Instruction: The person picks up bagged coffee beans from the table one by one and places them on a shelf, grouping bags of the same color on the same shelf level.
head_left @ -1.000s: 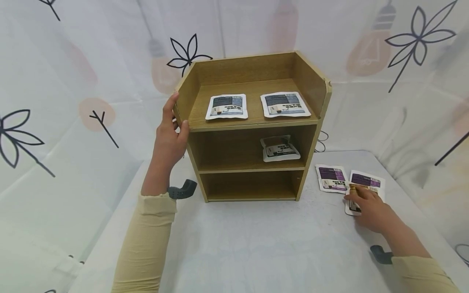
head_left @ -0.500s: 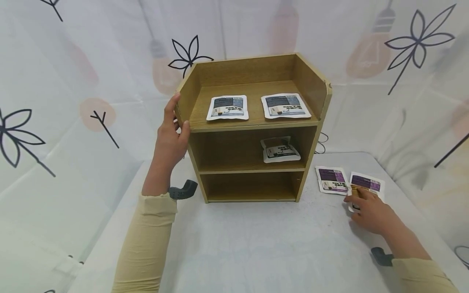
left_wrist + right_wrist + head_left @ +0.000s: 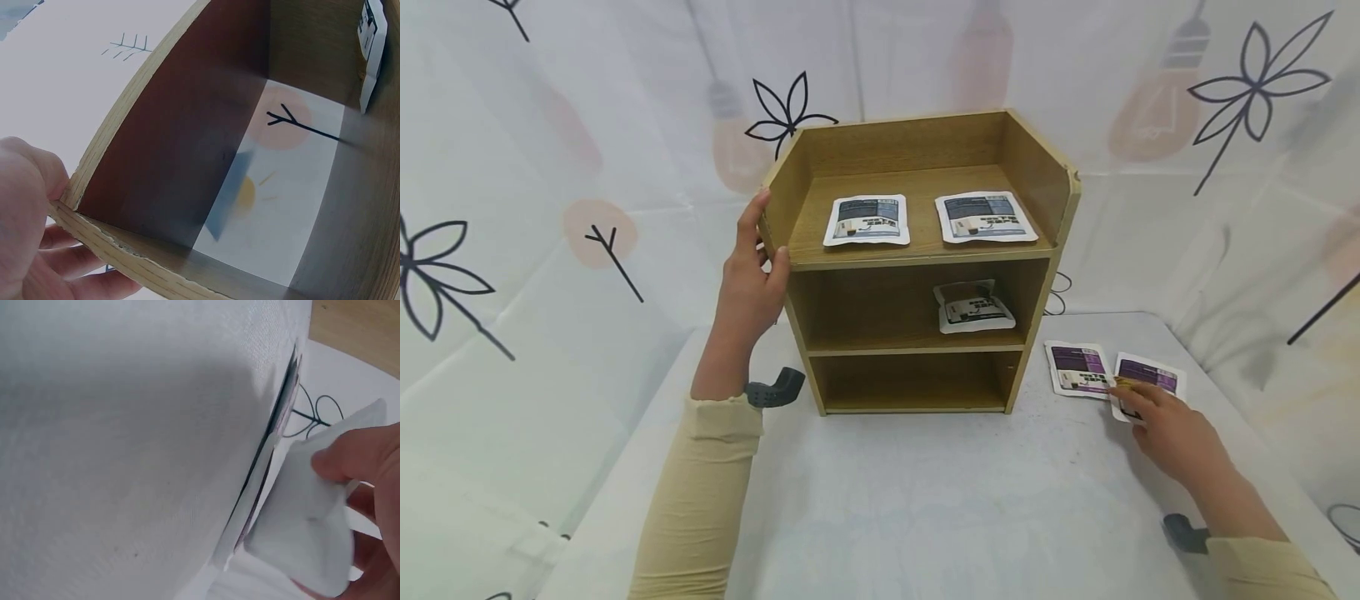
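My left hand (image 3: 748, 279) grips the upper left side of a small wooden shelf unit (image 3: 917, 350), its thumb at the front edge and its fingers round the outside. At the right, my right hand (image 3: 1180, 437) pinches a foil-style pouch (image 3: 306, 519); the pouch's plain white back shows in the right wrist view, tilted up from the table. Beneath and beside it lie two white pouches with purple labels, a left purple pouch (image 3: 1078, 369) and a right purple pouch (image 3: 1153, 375), the latter partly covered by the hand and the held pouch.
Two blue-labelled pouches lie on the shelf's top level, a left blue pouch (image 3: 867, 220) and a right blue pouch (image 3: 986, 217). A dark-labelled pouch (image 3: 973, 307) leans in the middle compartment. The white-covered table (image 3: 910, 500) stands against a patterned curtain (image 3: 647, 108).
My right hand has lifted and tilted the pouch off the purple pouches, so its printed front shows less than before. My left hand keeps its hold on the shelf unit.
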`<state>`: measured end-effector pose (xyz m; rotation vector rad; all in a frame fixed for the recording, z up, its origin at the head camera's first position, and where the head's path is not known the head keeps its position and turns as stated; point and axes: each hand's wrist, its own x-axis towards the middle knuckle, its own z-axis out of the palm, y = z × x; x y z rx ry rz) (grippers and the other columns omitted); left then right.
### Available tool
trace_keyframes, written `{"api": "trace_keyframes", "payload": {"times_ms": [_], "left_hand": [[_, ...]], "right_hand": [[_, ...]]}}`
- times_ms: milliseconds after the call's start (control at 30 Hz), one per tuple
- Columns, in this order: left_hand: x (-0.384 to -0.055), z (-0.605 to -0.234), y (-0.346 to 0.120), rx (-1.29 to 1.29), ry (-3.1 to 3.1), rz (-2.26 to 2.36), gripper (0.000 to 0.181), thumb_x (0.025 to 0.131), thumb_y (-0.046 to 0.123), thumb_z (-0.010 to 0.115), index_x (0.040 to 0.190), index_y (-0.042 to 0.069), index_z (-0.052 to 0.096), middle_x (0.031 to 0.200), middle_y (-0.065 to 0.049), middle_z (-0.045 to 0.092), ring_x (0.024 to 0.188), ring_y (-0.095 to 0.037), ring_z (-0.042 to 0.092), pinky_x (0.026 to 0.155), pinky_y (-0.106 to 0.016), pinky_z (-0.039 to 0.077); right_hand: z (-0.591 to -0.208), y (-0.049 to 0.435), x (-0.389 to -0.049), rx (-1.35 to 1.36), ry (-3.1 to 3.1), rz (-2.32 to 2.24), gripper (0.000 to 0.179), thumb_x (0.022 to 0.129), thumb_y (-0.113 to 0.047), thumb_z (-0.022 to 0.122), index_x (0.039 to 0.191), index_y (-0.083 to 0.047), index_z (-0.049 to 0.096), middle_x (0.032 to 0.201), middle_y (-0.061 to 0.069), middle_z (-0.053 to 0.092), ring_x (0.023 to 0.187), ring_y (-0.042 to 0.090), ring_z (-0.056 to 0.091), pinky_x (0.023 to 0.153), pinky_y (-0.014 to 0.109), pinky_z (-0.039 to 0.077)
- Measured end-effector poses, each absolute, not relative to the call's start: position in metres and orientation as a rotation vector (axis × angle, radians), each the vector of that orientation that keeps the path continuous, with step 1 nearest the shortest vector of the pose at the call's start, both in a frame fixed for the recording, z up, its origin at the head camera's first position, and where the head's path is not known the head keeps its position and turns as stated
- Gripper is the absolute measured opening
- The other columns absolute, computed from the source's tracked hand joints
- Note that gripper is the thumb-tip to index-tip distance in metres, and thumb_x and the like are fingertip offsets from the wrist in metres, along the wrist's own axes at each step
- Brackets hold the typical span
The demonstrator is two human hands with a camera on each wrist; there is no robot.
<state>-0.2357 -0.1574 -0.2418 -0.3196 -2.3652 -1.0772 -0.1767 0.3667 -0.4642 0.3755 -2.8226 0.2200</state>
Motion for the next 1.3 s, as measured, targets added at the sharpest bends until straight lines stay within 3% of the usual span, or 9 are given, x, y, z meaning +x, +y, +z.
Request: {"api": "trace_keyframes", "payload": {"times_ms": [200,367,833,1167,1233,1300], "left_hand": [[-0.235,-0.241,-0.157,-0.322,-2.365,-1.076,0.067,0.099,0.017,0.045,0.146,0.054,0.013,0.157,-0.011,0.029,0.134,-0.037,0.046,0.095,-0.053,0.050],[-0.235,-0.241,-0.157,-0.318,-2.361,-1.083,0.067,0.099,0.016,0.045,0.147,0.053,0.014,0.157,-0.012,0.029,0.135,-0.037,0.045,0.097,-0.052,0.050],[-0.234,-0.240,-0.157,-0.329,-2.363,-1.067,0.067,0.099,0.017,0.045,0.147,0.051,0.013,0.156,-0.012,0.029,0.134,-0.037,0.046,0.096,-0.053,0.050],[-0.234,-0.241,-0.157,-0.310,-2.381,-1.065,0.067,0.100,0.019,0.045,0.146,0.054,0.012,0.157,-0.010,0.029,0.133,-0.037,0.047,0.095,-0.053,0.050],[-0.235,-0.240,-0.157,-0.311,-2.382,-1.062,0.067,0.100,0.019,0.045,0.146,0.054,0.012,0.157,-0.010,0.028,0.134,-0.037,0.046,0.096,-0.053,0.050],[-0.235,-0.240,-0.157,-0.313,-2.383,-1.056,0.067,0.100,0.019,0.045,0.146,0.054,0.011,0.157,-0.010,0.028,0.134,-0.037,0.046,0.096,-0.053,0.050]], "right_hand": [[-0.458,0.365,-0.173,0.272,-2.752,0.289,0.041,0.073,-0.001,0.072,0.113,-0.004,0.062,0.104,0.026,0.064,0.077,0.045,0.061,0.060,0.056,0.049],[-0.448,0.360,-0.168,0.246,-2.713,0.279,0.037,0.074,-0.002,0.073,0.110,-0.005,0.064,0.095,0.023,0.066,0.070,0.036,0.060,0.056,0.052,0.049],[-0.423,0.348,-0.157,0.329,-2.498,0.292,0.040,0.069,-0.001,0.076,0.107,-0.010,0.066,0.096,0.020,0.068,0.073,0.039,0.062,0.048,0.049,0.044],[-0.400,0.327,-0.147,0.438,-2.329,0.313,0.040,0.066,0.000,0.074,0.104,-0.010,0.069,0.097,0.016,0.069,0.077,0.035,0.064,0.053,0.052,0.047],[-0.397,0.324,-0.146,0.461,-2.295,0.313,0.023,0.082,-0.016,0.069,0.104,-0.011,0.070,0.096,0.014,0.070,0.078,0.032,0.064,0.054,0.051,0.047],[-0.393,0.322,-0.144,0.481,-2.265,0.313,0.028,0.094,-0.033,0.056,0.104,-0.012,0.071,0.096,0.012,0.070,0.077,0.030,0.064,0.053,0.050,0.047]]}}
